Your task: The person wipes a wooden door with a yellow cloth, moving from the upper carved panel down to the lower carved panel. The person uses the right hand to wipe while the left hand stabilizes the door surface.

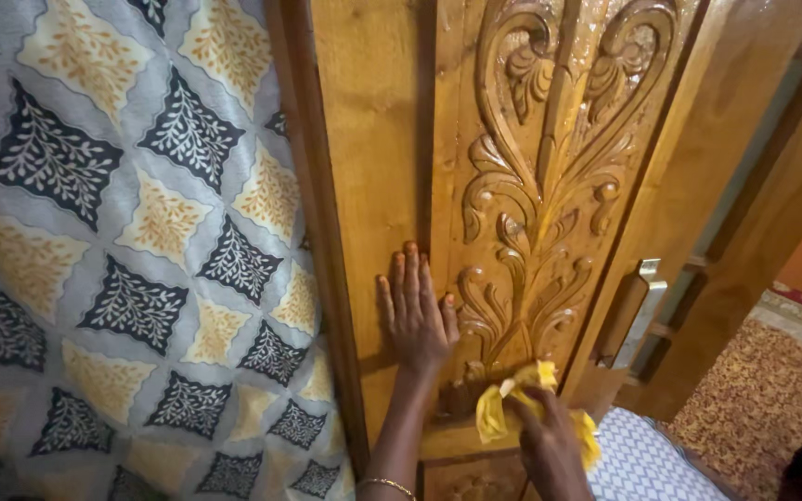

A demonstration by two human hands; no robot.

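a patterned curtain hangs just left of a carved wooden door. the left hand lies flat and open on the plain panel, holding nothing. the right hand, lower right, grips a yellow cloth pressed to the carving's foot; the carving runs upward.

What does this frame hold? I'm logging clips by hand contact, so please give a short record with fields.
left hand: flat, fingers spread, palm against the door beside the carving
right hand: gripping a yellow cloth, pressed at the carving's lower end
door: varnished wood, glossy; metal handle on its right edge
left of door: curtain with diamond leaf pattern in navy, yellow, grey
lower right: patterned rug
wrist: thin bangle on left arm
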